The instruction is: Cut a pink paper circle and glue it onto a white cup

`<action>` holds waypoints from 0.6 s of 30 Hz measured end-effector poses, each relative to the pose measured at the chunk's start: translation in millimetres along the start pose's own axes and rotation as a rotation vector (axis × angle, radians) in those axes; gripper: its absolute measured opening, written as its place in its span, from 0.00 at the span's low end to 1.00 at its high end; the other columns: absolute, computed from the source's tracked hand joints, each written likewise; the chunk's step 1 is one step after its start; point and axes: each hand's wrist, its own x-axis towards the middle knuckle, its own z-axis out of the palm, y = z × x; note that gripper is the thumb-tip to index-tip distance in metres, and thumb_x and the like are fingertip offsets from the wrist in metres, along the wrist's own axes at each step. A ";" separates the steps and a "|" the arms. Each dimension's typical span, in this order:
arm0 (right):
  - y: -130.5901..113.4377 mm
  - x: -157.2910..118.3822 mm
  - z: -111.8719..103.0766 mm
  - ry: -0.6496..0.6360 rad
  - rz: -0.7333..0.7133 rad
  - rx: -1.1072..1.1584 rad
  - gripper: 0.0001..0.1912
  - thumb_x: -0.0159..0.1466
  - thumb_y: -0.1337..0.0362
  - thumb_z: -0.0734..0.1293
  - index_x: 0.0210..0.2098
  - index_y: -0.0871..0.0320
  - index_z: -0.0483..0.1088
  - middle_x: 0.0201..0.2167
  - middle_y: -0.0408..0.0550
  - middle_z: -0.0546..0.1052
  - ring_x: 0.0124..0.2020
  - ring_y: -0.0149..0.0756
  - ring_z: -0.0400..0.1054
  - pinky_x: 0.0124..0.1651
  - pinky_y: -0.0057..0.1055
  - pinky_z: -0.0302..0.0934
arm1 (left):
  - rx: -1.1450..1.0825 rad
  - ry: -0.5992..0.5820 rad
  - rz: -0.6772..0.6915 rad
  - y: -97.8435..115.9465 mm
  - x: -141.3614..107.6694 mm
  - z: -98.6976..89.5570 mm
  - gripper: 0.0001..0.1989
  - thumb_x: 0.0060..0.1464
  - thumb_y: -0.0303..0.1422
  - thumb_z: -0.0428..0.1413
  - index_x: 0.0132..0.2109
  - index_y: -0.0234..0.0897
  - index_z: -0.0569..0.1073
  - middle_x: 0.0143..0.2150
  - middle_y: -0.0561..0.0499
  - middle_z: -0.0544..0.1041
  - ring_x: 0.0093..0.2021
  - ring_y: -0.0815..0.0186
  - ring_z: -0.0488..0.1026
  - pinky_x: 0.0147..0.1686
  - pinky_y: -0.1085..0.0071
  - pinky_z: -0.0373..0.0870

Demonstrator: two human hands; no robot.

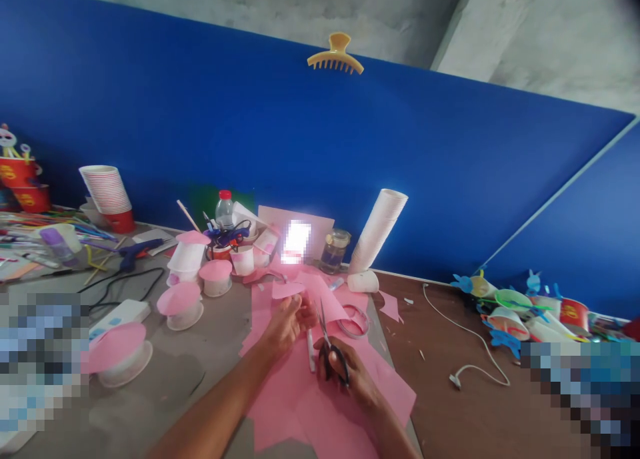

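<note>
My left hand (287,322) is closed, its thumb and fingers pinching a pink paper piece (289,290) with a rounded edge. My right hand (357,376) grips black-handled scissors (327,342), thumb and fingers at the handle loops. Their blades point up and away, just right of my left fingers; whether they touch paper is unclear. Large pink paper sheets (295,406) lie under both hands. A curled pink strip (324,298) rises behind the blades. A roll of clear tape (367,322) rests right of the scissors, and a thin white stick (311,352) lies between my hands.
Several white cups topped with pink paper discs (179,299) stand left. Behind are a lit phone screen (296,241), a glass jar (335,251) and a leaning stack of white cups (380,229). A white cable (483,339) and cup crafts (515,300) lie right; a glue gun (137,251) lies left.
</note>
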 end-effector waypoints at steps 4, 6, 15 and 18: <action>1.2 0.1 -0.8 0.012 0.000 -0.019 0.31 0.56 0.38 0.63 0.40 0.61 0.68 0.20 0.44 0.69 0.19 0.25 0.56 0.19 0.22 0.46 | -0.166 0.154 -0.042 3.0 3.6 -2.5 0.17 0.52 0.44 0.58 0.29 0.32 0.69 0.22 0.52 0.72 0.25 0.67 0.73 0.33 0.67 0.73; 0.9 0.6 -0.9 0.006 -0.012 -0.023 0.31 0.56 0.38 0.63 0.40 0.61 0.68 0.20 0.44 0.69 0.19 0.26 0.57 0.20 0.23 0.46 | -0.180 0.248 -0.068 4.6 6.7 -7.1 0.19 0.54 0.45 0.56 0.28 0.32 0.68 0.22 0.51 0.71 0.24 0.66 0.72 0.32 0.66 0.73; -0.2 0.7 -2.6 0.010 -0.060 -0.037 0.30 0.56 0.38 0.62 0.40 0.61 0.67 0.20 0.44 0.70 0.22 0.30 0.62 0.24 0.25 0.50 | -0.001 0.328 0.079 8.8 10.7 -4.7 0.06 0.50 0.29 0.58 0.28 0.30 0.71 0.19 0.55 0.71 0.18 0.73 0.67 0.29 0.70 0.71; -1.1 -1.3 -3.9 0.035 -0.127 -0.028 0.29 0.58 0.39 0.62 0.41 0.61 0.67 0.20 0.45 0.71 0.22 0.30 0.61 0.25 0.26 0.51 | 0.039 0.269 0.149 10.5 6.4 3.3 0.08 0.42 0.30 0.63 0.27 0.30 0.73 0.25 0.49 0.77 0.26 0.67 0.74 0.37 0.69 0.72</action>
